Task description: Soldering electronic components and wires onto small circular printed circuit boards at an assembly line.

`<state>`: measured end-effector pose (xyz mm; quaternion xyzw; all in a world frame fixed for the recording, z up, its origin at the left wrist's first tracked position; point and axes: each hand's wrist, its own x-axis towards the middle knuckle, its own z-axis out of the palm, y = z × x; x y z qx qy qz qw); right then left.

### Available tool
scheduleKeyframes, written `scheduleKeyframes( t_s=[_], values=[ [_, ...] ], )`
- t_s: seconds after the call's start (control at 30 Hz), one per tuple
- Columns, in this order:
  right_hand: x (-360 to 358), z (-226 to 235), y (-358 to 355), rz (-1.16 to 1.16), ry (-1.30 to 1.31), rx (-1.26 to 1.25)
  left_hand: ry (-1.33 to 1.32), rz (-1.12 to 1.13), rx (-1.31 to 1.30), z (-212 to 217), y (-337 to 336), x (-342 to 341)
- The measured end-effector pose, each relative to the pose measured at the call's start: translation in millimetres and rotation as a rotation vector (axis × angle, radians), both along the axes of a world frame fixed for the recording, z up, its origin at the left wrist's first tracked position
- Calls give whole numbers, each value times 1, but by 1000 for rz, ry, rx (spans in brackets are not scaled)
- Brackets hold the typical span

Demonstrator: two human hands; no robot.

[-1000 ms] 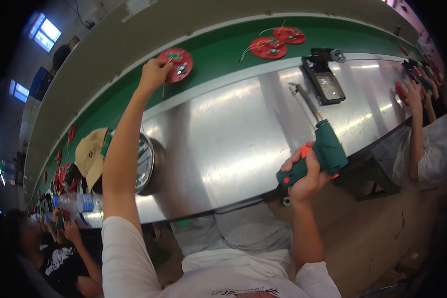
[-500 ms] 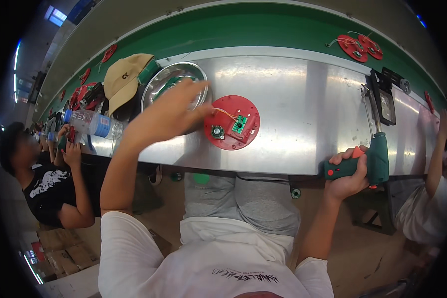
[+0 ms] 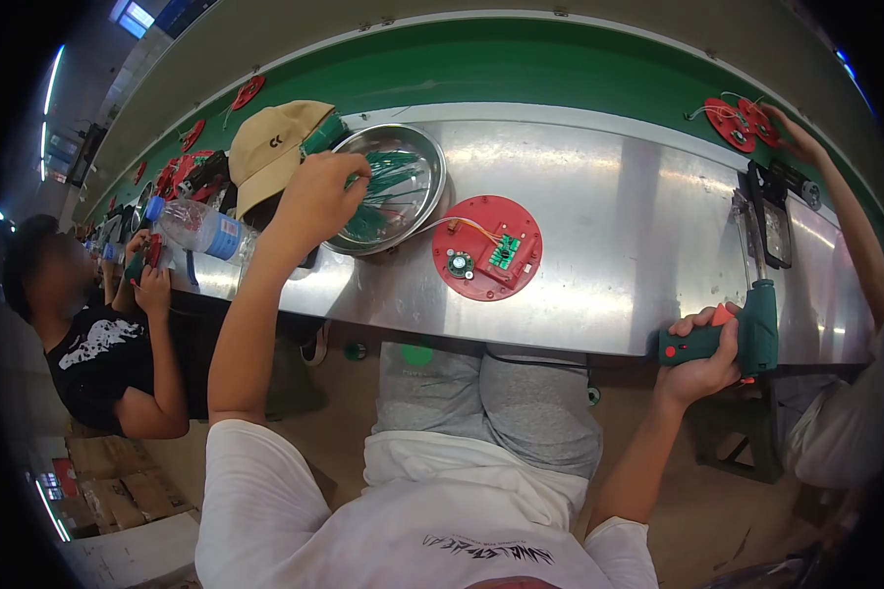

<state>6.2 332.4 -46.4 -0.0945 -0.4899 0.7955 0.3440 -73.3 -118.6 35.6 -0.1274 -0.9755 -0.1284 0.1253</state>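
My left hand (image 3: 326,196) is over the left part of a round metal bowl (image 3: 440,177), its fingers bent together in a pinch; whatever is between the fingertips is hidden. Thin green strands (image 3: 393,172) lie in the bowl. My right hand (image 3: 702,361) is wrapped round the handle of a green pistol-grip power screwdriver (image 3: 759,329) with a red trigger, its long metal shaft pointing away from me. Between my hands a round red disc (image 3: 496,211) lies on the metal table, bearing a small green circuit board (image 3: 505,253), a round component and thin wires, some running left toward the bowl.
Left of the bowl are a tan cap (image 3: 270,142) and a clear water bottle (image 3: 201,228) lying down. A black device (image 3: 774,231) stands at the right. More red discs (image 3: 729,126) lie on the green strip beyond, near another person's arm (image 3: 845,196). Another person sits at left.
My left hand has moved left and away, from beside the red disc to over the bowl. At the right another person's arm has reached to the far red discs. My right hand keeps its grip.
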Motion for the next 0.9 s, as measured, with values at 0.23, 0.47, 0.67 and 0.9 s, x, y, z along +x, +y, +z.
scheduleKeyframes(
  t_s=[0.23,0.47,0.67,0.9],
  values=[
    [-1,0,0,-10,-12,14,-19,-74,-52,-25,-7,-25],
    [-1,2,-1,-18,-31,20,-57,-76,-83,-31,-9,-30],
    [1,1,0,4,-11,21,113,-105,86,-8,1,-21],
    [7,14,-6,60,-83,195,223,-375,510,14,55,35]
  ],
)
